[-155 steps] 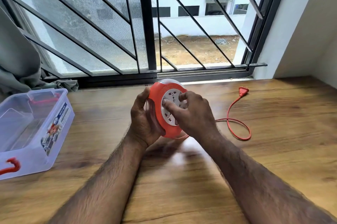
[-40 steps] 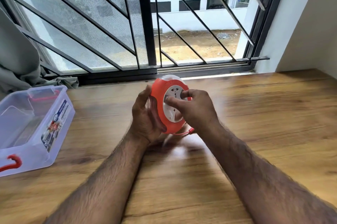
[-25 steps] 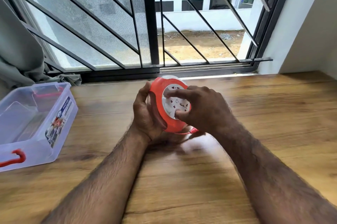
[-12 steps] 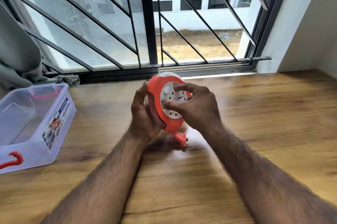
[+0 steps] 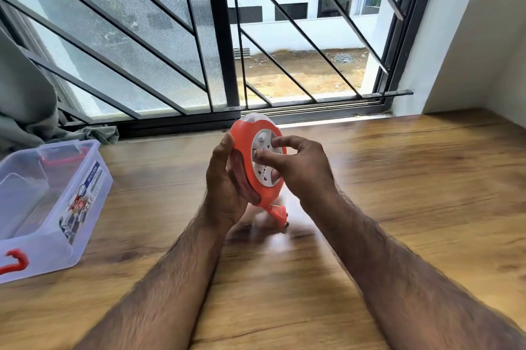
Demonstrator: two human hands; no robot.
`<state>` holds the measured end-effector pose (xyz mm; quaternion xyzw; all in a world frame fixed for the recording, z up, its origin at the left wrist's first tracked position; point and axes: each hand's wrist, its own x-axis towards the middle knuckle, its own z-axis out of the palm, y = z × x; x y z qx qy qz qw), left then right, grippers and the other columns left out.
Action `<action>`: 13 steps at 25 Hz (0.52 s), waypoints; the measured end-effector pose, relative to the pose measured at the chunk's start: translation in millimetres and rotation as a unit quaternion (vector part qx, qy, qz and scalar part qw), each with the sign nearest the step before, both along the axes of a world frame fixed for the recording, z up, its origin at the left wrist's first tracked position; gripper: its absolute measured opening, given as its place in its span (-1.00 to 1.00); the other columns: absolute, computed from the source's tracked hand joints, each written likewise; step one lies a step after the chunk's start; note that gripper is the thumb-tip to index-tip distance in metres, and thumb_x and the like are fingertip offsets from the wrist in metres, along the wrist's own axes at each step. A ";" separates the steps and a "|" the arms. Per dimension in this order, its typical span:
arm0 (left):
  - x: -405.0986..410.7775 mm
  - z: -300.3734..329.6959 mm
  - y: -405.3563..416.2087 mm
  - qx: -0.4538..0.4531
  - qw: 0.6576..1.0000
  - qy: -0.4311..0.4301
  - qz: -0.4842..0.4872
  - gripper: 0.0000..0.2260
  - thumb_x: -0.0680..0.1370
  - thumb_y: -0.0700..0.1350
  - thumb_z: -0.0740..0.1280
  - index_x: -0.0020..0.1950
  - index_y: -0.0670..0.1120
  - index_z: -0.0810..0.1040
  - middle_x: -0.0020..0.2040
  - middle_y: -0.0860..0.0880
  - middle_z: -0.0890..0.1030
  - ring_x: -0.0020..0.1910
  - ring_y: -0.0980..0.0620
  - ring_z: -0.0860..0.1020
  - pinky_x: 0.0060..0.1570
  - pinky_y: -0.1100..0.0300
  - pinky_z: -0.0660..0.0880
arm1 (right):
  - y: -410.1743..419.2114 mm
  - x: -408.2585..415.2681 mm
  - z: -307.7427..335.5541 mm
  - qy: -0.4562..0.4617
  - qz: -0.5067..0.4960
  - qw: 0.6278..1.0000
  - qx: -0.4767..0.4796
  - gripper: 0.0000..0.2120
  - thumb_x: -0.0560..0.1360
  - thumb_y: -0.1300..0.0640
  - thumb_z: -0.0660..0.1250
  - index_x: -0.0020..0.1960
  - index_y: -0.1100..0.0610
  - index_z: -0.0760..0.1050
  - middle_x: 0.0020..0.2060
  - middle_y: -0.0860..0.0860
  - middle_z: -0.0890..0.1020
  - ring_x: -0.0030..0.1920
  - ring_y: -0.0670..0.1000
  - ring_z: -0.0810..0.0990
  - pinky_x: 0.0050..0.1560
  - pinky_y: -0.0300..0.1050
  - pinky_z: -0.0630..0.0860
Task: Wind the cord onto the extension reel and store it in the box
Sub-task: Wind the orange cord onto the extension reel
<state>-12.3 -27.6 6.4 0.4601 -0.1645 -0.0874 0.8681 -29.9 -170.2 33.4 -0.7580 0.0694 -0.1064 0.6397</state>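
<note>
An orange extension reel (image 5: 244, 147) with a white socket face stands on edge above the wooden table (image 5: 412, 193). My left hand (image 5: 225, 187) grips its rim from the left and behind. The fingers of my right hand (image 5: 299, 167) are curled onto the white socket face. The orange plug (image 5: 279, 214) hangs just below the reel on a very short bit of cord; the rest of the cord is out of sight inside the reel. A clear plastic box (image 5: 82, 201) with red latches sits open at the table's left edge.
A barred window (image 5: 222, 36) runs along the table's far edge. A grey curtain (image 5: 25, 99) hangs at the far left behind the box. A white wall (image 5: 455, 36) closes the right side.
Over six seconds the loose cord on the right of the table was drawn into the reel. In the last second the plug came up to the reel's lower edge and hangs there.
</note>
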 end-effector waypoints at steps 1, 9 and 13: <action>1.0 2.0 2.3 -0.008 0.999 0.033 -0.019 -0.27 0.60 0.33 0.22 0.50 -0.22 0.55 0.34 -0.30 0.64 0.32 -0.29 0.63 0.24 -0.19 0.61 | -2.2 -0.1 1.9 -0.023 -0.004 0.996 -0.090 -0.47 0.30 -0.29 0.62 0.12 0.00 0.69 -0.02 -0.01 0.75 -0.13 0.01 0.74 -0.20 -0.09 0.67; 6.1 4.1 20.2 0.059 0.973 0.138 -0.176 0.02 0.50 0.64 -0.07 0.58 -0.10 0.49 0.46 -0.36 0.55 0.41 -0.42 0.54 0.41 -0.41 0.41 | -21.3 1.1 5.4 -0.250 0.093 0.880 -0.393 -0.54 0.58 -0.25 0.24 0.44 -0.21 0.46 0.33 -0.17 0.56 0.38 -0.06 0.44 0.32 0.12 0.18; 1.4 8.9 38.9 0.069 0.972 0.160 -0.156 0.09 0.43 0.69 -0.11 0.56 -0.10 0.51 0.47 -0.38 0.53 0.37 -0.49 0.55 0.07 -0.44 0.63 | -17.8 7.4 -0.3 -0.235 0.065 0.947 -0.210 -0.66 0.54 -0.20 0.36 0.29 -0.16 0.51 0.16 -0.14 0.63 0.18 -0.03 0.63 0.18 0.17 0.54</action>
